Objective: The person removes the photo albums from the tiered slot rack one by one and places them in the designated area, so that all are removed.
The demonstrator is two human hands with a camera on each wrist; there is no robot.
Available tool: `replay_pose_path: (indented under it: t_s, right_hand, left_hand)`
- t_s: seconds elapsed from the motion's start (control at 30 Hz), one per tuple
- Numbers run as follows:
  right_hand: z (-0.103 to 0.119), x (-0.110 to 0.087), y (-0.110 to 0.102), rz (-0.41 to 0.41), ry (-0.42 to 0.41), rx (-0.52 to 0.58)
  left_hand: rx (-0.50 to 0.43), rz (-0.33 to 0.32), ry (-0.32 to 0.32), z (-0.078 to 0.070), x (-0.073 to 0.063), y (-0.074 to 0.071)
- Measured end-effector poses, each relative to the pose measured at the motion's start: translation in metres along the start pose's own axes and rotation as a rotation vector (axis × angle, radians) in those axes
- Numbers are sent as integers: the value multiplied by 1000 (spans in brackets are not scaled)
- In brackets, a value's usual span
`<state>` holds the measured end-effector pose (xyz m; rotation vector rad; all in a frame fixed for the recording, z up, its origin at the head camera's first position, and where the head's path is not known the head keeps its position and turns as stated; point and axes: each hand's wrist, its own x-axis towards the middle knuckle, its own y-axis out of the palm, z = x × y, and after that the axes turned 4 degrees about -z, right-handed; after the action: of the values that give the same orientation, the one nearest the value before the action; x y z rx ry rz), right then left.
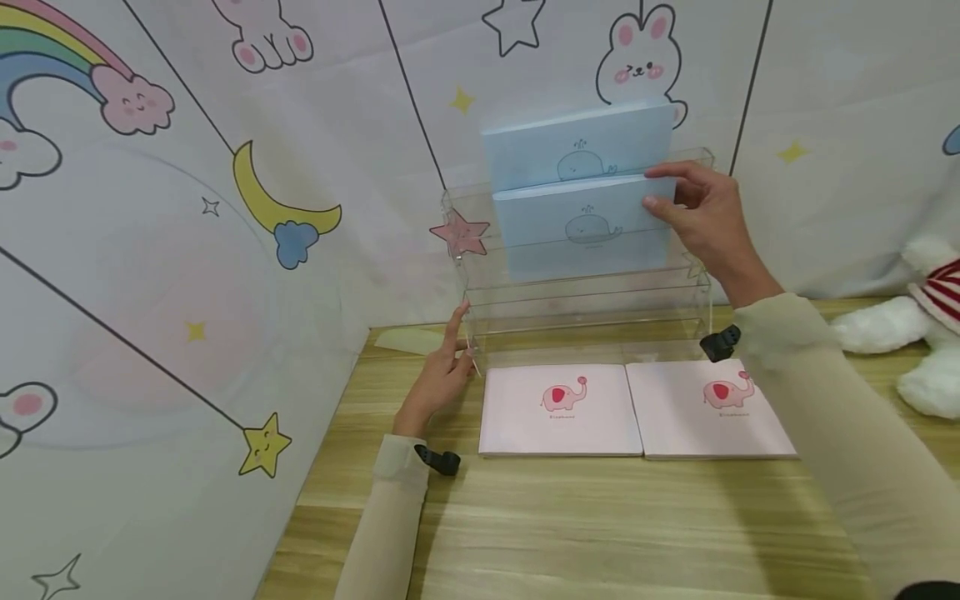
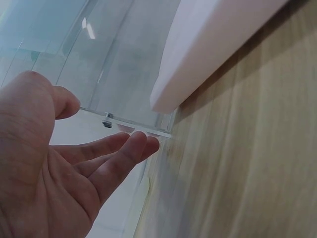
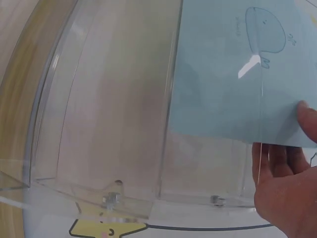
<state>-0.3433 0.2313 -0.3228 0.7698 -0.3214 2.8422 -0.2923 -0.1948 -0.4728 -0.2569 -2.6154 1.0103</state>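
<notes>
My right hand (image 1: 708, 212) pinches the right edge of the front light-blue notebook (image 1: 540, 237), which has a whale drawing on it. That notebook stands upright in a clear acrylic tiered rack (image 1: 585, 296). Behind it rises a second blue whale notebook (image 1: 525, 158). In the right wrist view, the thumb lies on the cover (image 3: 218, 99) and the other fingers are behind it. My left hand (image 1: 438, 383) touches the rack's lower left side. In the left wrist view, its fingertips (image 2: 138, 141) rest at the clear side panel (image 2: 126, 124), the thumb near the panel's edge.
Two pink elephant notebooks (image 1: 558, 433) (image 1: 690, 433) lie side by side on the wooden table (image 1: 585, 533) before the rack. A white plush toy (image 1: 937, 367) sits at the right. Behind hangs a cartoon-printed cloth (image 1: 360, 108). A pale strip (image 1: 408, 340) lies left of the rack.
</notes>
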Motion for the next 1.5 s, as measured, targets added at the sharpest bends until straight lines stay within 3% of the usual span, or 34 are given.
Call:
replay_pose_path:
  t_s: [0.57,0.93,1.17,1.5]
  right_hand:
    - [1,3,9,-114,69,-46]
    - [1,6,18,-229,64,-56]
    - [2,7,23,-281,75,-14]
    - [-1,8,26,-310,25,51]
  left_hand:
    - [15,4,-6,3,3,1]
    - [21,4,0,1,4,1]
    - [22,7,-7,2,4,1]
    - [-2,8,-2,3,3,0]
